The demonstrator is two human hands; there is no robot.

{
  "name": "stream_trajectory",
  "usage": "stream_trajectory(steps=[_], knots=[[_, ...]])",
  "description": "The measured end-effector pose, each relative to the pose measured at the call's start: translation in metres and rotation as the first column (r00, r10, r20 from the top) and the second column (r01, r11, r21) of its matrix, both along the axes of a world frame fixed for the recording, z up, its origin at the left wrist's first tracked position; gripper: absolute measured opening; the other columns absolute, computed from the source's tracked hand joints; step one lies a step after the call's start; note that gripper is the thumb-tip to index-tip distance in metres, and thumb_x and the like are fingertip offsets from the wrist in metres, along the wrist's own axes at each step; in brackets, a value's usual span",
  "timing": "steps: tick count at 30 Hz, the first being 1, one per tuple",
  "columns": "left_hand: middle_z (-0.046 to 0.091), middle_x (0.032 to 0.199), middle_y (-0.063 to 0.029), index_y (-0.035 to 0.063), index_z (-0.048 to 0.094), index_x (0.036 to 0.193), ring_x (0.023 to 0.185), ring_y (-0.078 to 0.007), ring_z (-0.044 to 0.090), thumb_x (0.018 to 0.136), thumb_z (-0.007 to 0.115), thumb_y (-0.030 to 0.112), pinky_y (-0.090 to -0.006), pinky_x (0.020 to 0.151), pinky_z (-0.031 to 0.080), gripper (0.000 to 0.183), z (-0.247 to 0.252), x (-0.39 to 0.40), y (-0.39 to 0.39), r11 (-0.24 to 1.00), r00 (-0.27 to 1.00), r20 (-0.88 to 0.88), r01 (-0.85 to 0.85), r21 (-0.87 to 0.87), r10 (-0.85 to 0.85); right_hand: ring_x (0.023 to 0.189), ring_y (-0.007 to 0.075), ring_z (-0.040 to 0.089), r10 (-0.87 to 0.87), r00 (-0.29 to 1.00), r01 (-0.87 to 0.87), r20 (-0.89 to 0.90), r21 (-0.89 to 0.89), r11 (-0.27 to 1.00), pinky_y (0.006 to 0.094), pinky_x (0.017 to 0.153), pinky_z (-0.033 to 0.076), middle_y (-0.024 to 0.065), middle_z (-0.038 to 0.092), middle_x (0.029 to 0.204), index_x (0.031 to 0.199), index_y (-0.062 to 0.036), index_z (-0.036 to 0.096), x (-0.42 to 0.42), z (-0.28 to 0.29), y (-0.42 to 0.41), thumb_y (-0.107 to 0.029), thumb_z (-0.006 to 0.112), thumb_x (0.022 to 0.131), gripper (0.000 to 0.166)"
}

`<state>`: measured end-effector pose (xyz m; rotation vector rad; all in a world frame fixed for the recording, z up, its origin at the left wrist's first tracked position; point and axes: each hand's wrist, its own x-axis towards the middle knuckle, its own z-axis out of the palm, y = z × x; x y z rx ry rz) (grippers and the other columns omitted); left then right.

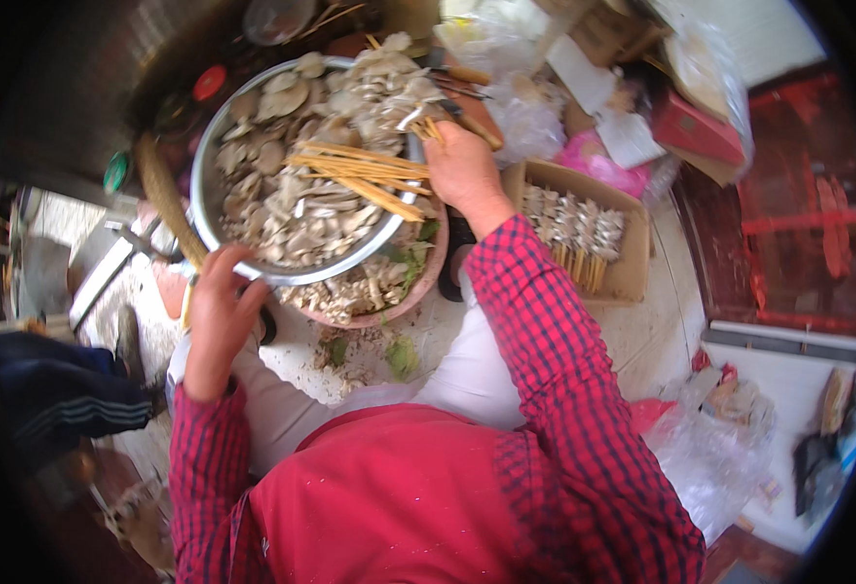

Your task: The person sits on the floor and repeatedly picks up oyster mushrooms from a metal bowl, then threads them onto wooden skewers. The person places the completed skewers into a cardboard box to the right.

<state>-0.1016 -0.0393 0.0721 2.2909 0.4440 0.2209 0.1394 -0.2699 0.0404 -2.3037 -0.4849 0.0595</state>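
Note:
In front of me a metal basin (201, 219) holds grey oyster mushrooms (282, 160). Loose wooden skewers (358, 171) lie across the mushrooms and the basin's right rim. My right hand (468, 171) grips the stick ends of a bunch of mushroom skewers (391, 87), whose loaded part extends over the basin's far right side. At the near left rim is my left hand (220, 314), fingers apart with nothing visible in them; whether it touches the rim is unclear. Below the basin, a pink tub (399, 317) contains mushroom trimmings (355, 292) and green leaves.
A cardboard box (636, 270) at the right holds several loaded mushroom skewers (574, 226). Wood-handled tools (472, 124) and plastic bags (523, 109) lie behind it. Scraps and leaves (402, 358) litter the floor between my legs. Another person's trouser leg (70, 394) is at the left.

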Motion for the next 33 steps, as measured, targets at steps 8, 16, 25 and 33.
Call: stream_trajectory(steps=[8,16,25,33], knots=[[0.06,0.108,-0.0159,0.0008,0.059,0.112,0.103,-0.0336,0.058,0.082,0.06,0.001,-0.0392,0.091,0.045,0.03,0.0,-0.11,0.017,0.917,0.999,0.022,-0.035,0.396,0.028,0.072,0.037,0.061,-0.197,0.974,0.166,0.116,0.233,0.958,0.0428,0.068,0.048,0.0221,0.062,0.077,0.092,0.0003,0.061,0.016,0.007,-0.079,-0.022,0.051,0.09,0.024],[0.062,0.111,-0.0141,0.0013,0.061,0.106,0.106,-0.0323,0.057,0.08,0.059,-0.001,-0.0403,0.096,0.043,0.026,-0.011,-0.108,0.015,0.895,0.999,0.006,-0.04,0.444,0.041,0.086,0.0378,0.064,-0.598,0.797,0.603,-0.084,0.043,0.797,0.0431,0.076,0.05,0.0223,0.066,0.092,0.108,-0.0062,0.064,-0.009,-0.057,-0.257,-0.02,0.049,0.091,0.027],[0.062,0.11,-0.0146,0.0017,0.061,0.105,0.106,-0.0332,0.056,0.08,0.058,0.0,-0.0418,0.095,0.042,0.025,-0.011,-0.089,0.021,0.857,0.989,-0.141,0.038,0.514,0.041,0.092,0.0409,0.064,-0.86,0.508,0.84,0.041,-0.242,0.485,0.0472,0.081,0.05,0.0218,0.067,0.097,0.113,-0.0113,0.065,-0.025,-0.154,-0.408,-0.023,0.053,0.091,0.028],[0.061,0.108,-0.0146,0.0013,0.061,0.104,0.105,-0.034,0.056,0.083,0.057,0.005,-0.0434,0.095,0.041,0.022,-0.01,-0.073,0.014,0.827,0.96,-0.269,0.09,0.555,0.076,0.092,0.0401,0.064,-0.846,0.523,0.791,0.107,-0.431,0.435,0.0491,0.081,0.05,0.0196,0.067,0.098,0.113,-0.0114,0.064,0.008,-0.193,-0.451,-0.02,0.053,0.09,0.027]])
